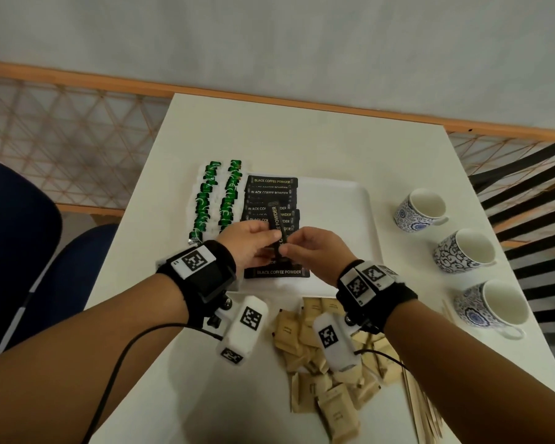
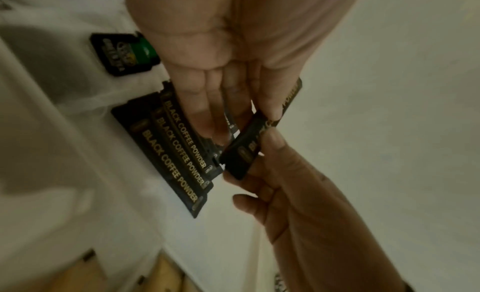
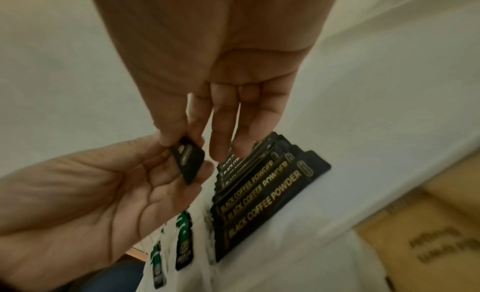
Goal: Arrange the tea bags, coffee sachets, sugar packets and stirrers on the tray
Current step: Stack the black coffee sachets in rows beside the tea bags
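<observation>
A white tray (image 1: 340, 200) lies mid-table. Two columns of green-labelled tea bags (image 1: 212, 200) fill its left side. Beside them runs an overlapping column of black coffee sachets (image 1: 269, 190), also in the wrist views (image 2: 176, 156) (image 3: 262, 199). One more coffee sachet (image 1: 274, 219) stands on end above that column. My left hand (image 1: 268, 243) and right hand (image 1: 285, 248) both pinch its lower end (image 2: 242, 152) (image 3: 189, 164). Brown sugar packets (image 1: 305, 347) lie heaped on the table in front of the tray. Wooden stirrers (image 1: 420, 408) lie at the front right.
Three blue-patterned cups (image 1: 420, 209) (image 1: 465, 251) (image 1: 491, 306) stand in a line along the table's right side. The tray's right half is bare. A blue chair (image 1: 20, 235) is left of the table and a black slatted chair (image 1: 532, 193) is to its right.
</observation>
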{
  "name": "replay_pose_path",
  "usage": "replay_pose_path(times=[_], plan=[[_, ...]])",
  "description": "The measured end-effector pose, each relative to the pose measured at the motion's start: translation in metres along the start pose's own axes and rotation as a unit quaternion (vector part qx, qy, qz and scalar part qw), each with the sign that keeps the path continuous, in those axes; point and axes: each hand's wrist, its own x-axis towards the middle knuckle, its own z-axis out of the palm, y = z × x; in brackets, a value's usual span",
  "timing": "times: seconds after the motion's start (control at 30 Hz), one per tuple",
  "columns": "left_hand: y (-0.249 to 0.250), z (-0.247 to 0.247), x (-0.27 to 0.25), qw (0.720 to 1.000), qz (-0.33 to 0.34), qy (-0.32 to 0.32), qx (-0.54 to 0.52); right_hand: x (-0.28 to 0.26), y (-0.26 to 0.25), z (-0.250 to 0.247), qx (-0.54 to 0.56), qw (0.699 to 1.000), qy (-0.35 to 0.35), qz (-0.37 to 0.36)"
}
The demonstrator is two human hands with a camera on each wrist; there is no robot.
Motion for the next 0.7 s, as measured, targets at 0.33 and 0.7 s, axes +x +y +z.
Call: replay_pose_path(times=[0.33,0.7], plan=[[-0.005,0.007,-0.001,0.865,0.059,-0.066,0.494,-0.003,0.018,-0.018,0.068,0.997,0.032,0.021],[-0.006,0.013,0.005,0.8,0.086,-0.062,0.59,-0.008,0.049,-0.021,-0.037,0.992,0.051,0.108]])
